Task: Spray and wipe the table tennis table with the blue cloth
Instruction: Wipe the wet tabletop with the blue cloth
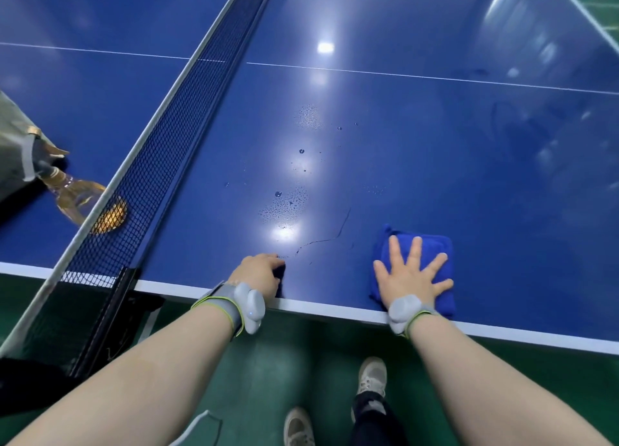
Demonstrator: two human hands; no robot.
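- At 9 o'clock, beyond the net (160,150), an amber bottle (75,194) stands tilted on the far half. Its top is hidden, so I cannot say it is the sprayer.
- At 6 o'clock the left hand (259,273) rests at the near edge, fingers curled under; whether it grips anything I cannot tell.
- In the centre, droplets (288,204) bead on the table tennis table (418,137). Spraying looks done here; these patches are not yet wiped.
- At 5 o'clock the blue cloth (437,244) lies folded by the near edge, the right hand (412,274) pressing it flat, fingers spread.
- Wiping seems barely begun; most of the surface remains.
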